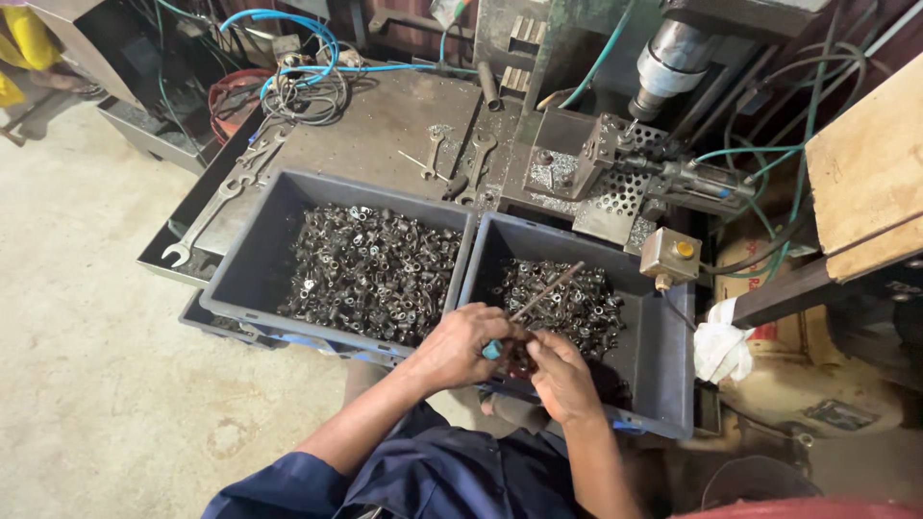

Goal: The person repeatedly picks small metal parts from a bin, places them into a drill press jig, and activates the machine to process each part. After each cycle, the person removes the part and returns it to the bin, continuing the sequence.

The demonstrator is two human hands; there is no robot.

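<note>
My left hand (460, 346) is clenched around the blue handle of a thin rod (538, 296), which slants up toward one o'clock over the right-hand grey bin (663, 356). My right hand (561, 373), at three o'clock of the left and just beside it, pinches something small and dark at the rod's lower end (too small to tell what). Small metal rings (577, 308) lie heaped in that bin, at twelve o'clock of both hands. A fuller grey bin (252, 252) sits at ten o'clock.
</note>
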